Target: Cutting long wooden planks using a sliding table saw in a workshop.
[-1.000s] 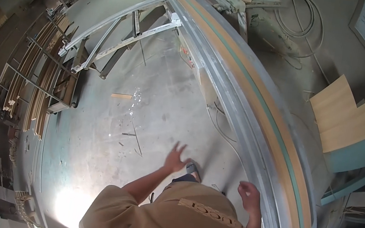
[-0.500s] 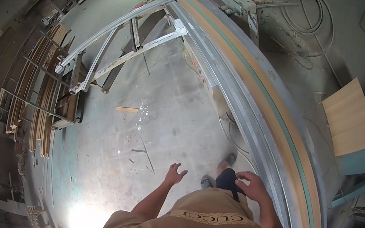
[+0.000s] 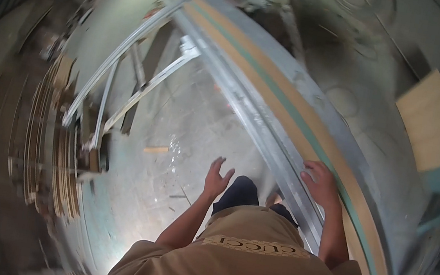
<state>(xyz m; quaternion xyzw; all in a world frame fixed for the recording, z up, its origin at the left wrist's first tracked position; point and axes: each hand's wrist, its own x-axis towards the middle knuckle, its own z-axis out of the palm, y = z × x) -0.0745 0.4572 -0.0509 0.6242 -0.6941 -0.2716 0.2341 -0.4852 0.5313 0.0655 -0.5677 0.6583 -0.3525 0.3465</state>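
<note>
My left hand point(image 3: 218, 177) hangs in the air above the concrete floor, fingers apart, with nothing in it. Further right, my right hand point(image 3: 320, 184) is over the inner edge of a long tan board point(image 3: 285, 118) that has a green stripe point(image 3: 310, 141) along it. Its fingers are spread and hold nothing; whether they touch the board I cannot tell. The board lies on a long grey metal table point(image 3: 341, 123). Beside its inner edge run metal rails point(image 3: 245, 119).
A metal frame point(image 3: 132, 39) with slanted struts reaches left from the table's far end. Stacked wooden strips point(image 3: 62, 176) stand at the left. One small wood piece point(image 3: 156, 149) lies on the floor. Tan panels point(image 3: 432, 124) lean at the right; a cable point(image 3: 344, 102) trails on the floor.
My right hand has moved from beside my waist forward to the board. The left hand has risen a little further forward. My legs have stepped, and the view has shifted.
</note>
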